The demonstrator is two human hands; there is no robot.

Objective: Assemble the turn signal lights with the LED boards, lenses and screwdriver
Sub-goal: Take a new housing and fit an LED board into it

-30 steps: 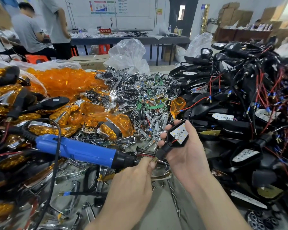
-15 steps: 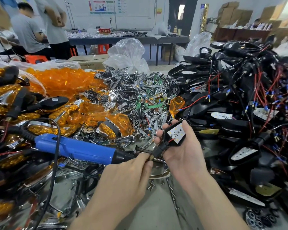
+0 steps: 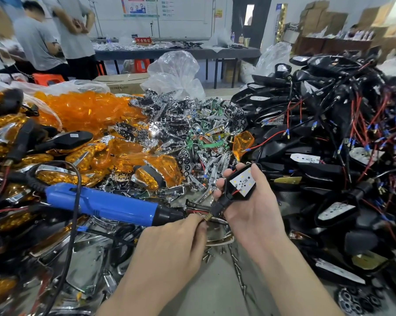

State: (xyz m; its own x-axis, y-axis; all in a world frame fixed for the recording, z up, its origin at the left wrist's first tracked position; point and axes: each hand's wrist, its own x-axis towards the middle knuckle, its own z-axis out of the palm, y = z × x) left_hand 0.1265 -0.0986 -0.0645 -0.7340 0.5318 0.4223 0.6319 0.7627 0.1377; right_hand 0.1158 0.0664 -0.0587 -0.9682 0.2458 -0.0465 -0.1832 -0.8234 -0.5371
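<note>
head view: hands meet near the middle of the bench, just in front of the heaped parts. the right hand lies palm up with its fingers curled round the left edge of a black turn signal housing and the thumb laid along its right edge, so it grips the housing. a white led board sits face up in the housing, with a red wire showing at its near edge. the housing's black stem slants down to the left and ends in a brass tip. the left hand, back up, has its fingertips gathered and pinching that brass tip.

the blue screwdriver lies unheld on the pile to the left, its black nose just beside the left hand's fingertips. amber lenses are heaped at the far left, chrome reflectors in the far middle, and black wired housings fill the right side. loose screws lie on the bench between the two wrists.
</note>
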